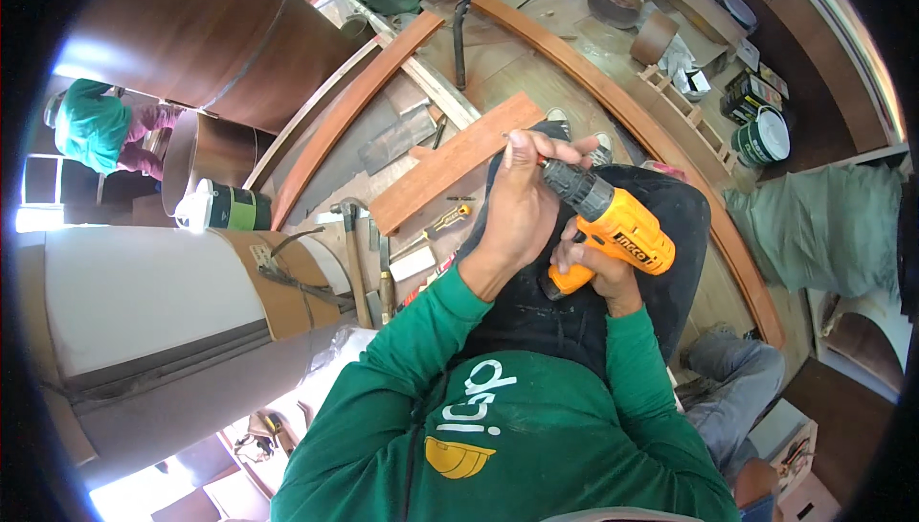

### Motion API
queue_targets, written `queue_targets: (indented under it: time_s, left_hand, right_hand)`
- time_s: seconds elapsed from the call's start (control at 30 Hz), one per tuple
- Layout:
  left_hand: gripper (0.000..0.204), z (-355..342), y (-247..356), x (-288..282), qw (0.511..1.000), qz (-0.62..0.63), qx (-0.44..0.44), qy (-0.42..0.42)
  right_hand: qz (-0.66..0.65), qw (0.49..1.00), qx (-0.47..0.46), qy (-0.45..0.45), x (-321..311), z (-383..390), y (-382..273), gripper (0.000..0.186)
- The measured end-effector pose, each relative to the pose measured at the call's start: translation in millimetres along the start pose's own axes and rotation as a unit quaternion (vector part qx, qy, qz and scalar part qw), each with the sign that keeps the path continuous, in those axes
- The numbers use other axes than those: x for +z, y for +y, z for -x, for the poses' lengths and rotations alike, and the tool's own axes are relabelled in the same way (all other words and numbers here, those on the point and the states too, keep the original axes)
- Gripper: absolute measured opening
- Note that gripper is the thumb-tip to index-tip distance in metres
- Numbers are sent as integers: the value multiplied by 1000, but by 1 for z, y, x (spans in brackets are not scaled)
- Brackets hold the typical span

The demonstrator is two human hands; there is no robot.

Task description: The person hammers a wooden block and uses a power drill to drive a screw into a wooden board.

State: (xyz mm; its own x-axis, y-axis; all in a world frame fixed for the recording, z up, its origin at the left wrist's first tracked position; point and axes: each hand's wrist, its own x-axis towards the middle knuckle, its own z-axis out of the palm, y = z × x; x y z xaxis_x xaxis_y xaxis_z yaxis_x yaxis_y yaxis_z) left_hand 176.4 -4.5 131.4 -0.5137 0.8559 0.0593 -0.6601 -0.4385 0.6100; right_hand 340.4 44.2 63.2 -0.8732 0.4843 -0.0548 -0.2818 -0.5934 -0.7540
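Note:
My right hand (pixel 592 261) grips the handle of a yellow and black cordless drill (pixel 624 230), held over my dark-trousered lap. My left hand (pixel 522 192) is closed at the front of the drill's black chuck (pixel 587 192), thumb and fingers around something small, partly hidden, with a red bit showing. Just beyond the hands lies a reddish wooden board (pixel 421 182). Left of them on the floor are a hammer (pixel 360 263), a chisel (pixel 386 287) and a yellow-handled tool (pixel 446 220).
Curved timber strips (pixel 349 115) span the floor. Several buckets (pixel 761 137) and boxes stand right, beside green fabric (pixel 814 225). A co-worker (pixel 96 129) in teal is at upper left; another person's grey-trousered leg (pixel 728 397) is lower right. A cardboard-wrapped white piece (pixel 153 302) lies left.

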Motion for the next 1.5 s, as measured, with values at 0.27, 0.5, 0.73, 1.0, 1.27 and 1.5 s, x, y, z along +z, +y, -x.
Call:
queue_targets:
  time_s: [0.27, 0.5, 0.73, 1.0, 1.27, 1.5]
  left_hand:
    - [48, -8, 3, 3, 995, 5, -85, 47]
    - [49, -30, -17, 4, 979, 122, -106, 128]
    - [50, -30, -41, 9, 957, 117, -165, 210]
    - [54, -15, -29, 10, 971, -2, -187, 150]
    - [45, -1, -24, -16, 974, -80, -155, 146]
    - [34, 6, -24, -26, 966, -85, -158, 187]
  right_hand:
    - [115, 990, -8, 79, 8, 1, -8, 29]
    - [338, 920, -103, 171, -1, 1, -12, 37]
    - [442, 861, -127, 217, -5, 20, -14, 35]
    - [563, 806, -151, 98, -9, 14, 1, 19]
    - [625, 770, -98, 81, -8, 14, 13, 16]
    - [675, 730, -96, 44, -13, 17, 15, 17]
